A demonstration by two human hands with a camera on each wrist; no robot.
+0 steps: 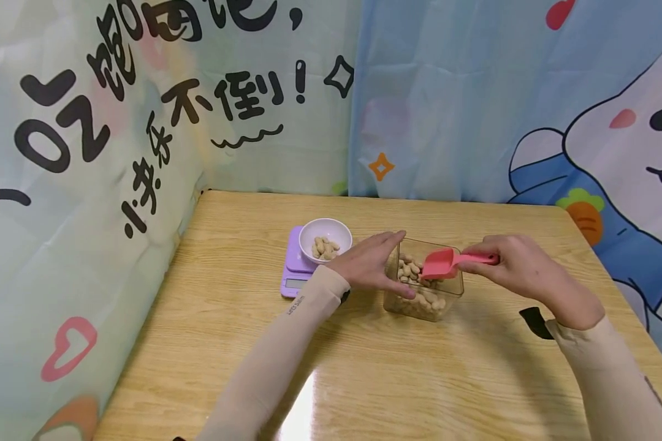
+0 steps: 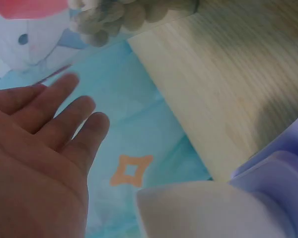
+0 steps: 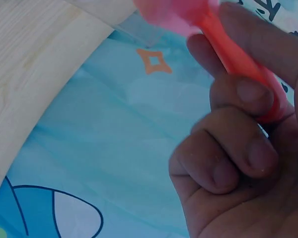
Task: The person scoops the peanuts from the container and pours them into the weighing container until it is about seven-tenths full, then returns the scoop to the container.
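Note:
My right hand [image 1: 515, 269] grips the handle of a small red scoop [image 1: 439, 264], its fingers curled round it in the right wrist view. The scoop's blade is over the mouth of a clear plastic box [image 1: 399, 309] that contains peanuts [image 1: 409, 268]. Beside the box's left side is my left hand [image 1: 366, 262], fingers extended and thumb by the front wall. Whether it touches the box I cannot tell. A white bowl [image 1: 325, 226] with some peanuts in it stands on a purple kitchen scale [image 1: 293, 260], just left of that hand.
The wooden table [image 1: 243, 245] carries all of these things. Printed cloth backdrops [image 1: 430, 122] rise behind it and along its left side. The scale's small display [image 1: 295, 284] faces the front, partly near the left sleeve [image 1: 287, 343].

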